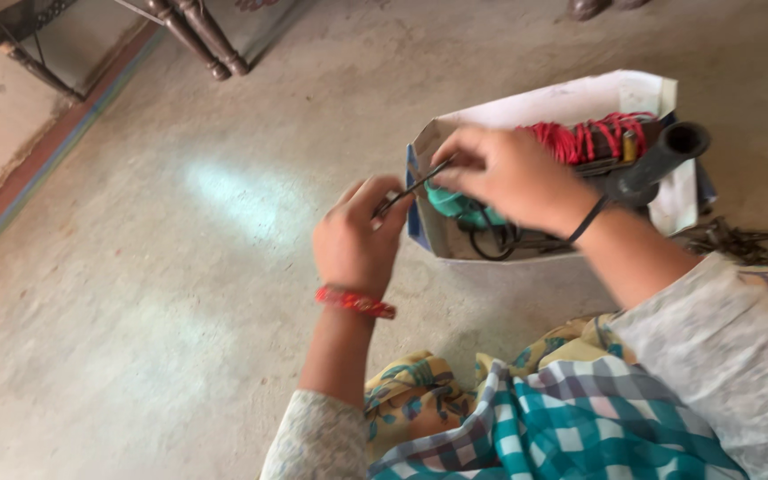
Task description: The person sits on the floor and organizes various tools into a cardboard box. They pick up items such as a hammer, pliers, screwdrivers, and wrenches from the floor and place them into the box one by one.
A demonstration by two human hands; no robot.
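A thin dark metal rod or bit [412, 188] runs between my two hands just above the floor. My left hand [357, 238], with a red thread band at the wrist, pinches its lower end. My right hand [508, 176], with a black band at the wrist, holds the upper end over a white cardboard box [562, 100]. Inside the box lie a teal power tool [457, 208], a coil of red cord [593, 138] and a black handle [660, 160] sticking out to the right.
Bare concrete floor [197, 267] spreads to the left. Dark wooden furniture legs [202, 36] stand at the top left beside a wall edge. A pile of small dark metal pieces [744, 242] lies right of the box. My lap has checked teal cloth [562, 418].
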